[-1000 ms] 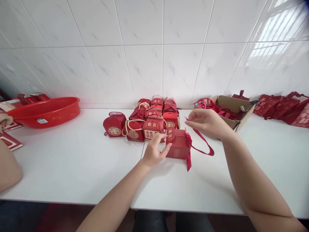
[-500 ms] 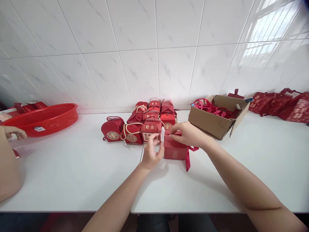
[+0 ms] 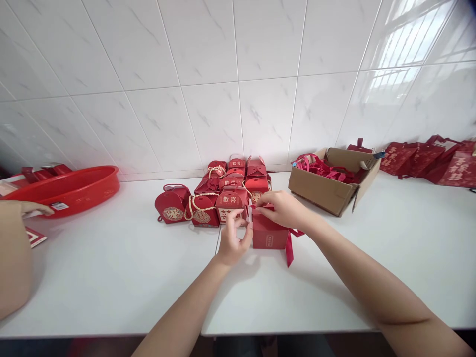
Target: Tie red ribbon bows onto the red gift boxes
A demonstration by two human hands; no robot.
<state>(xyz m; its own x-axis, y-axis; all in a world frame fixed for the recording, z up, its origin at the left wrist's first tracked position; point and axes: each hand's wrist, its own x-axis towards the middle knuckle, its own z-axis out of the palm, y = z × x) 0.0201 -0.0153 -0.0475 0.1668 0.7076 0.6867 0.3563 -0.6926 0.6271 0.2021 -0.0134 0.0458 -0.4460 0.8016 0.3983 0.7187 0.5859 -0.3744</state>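
A small red gift box (image 3: 269, 236) stands on the white table (image 3: 111, 277) in front of me. A red ribbon (image 3: 289, 253) hangs down its right side. My left hand (image 3: 232, 239) is at the box's left top edge, fingers curled and pinching there. My right hand (image 3: 283, 208) lies over the box's top, fingers pinched on the top flap or ribbon end. Just behind the box stands a cluster of several finished red gift boxes (image 3: 223, 191) with handles.
An open cardboard box (image 3: 327, 191) with red ribbons (image 3: 323, 167) sits at the back right. Red paper bags (image 3: 431, 161) lie far right. A red plastic basin (image 3: 63, 191) stands at the left, where another person's arm (image 3: 13, 253) and hand (image 3: 35, 209) reach in.
My right hand brought the ribbon end from the right down onto the box top. My left hand shifted from the box's front flap up to its left top edge.
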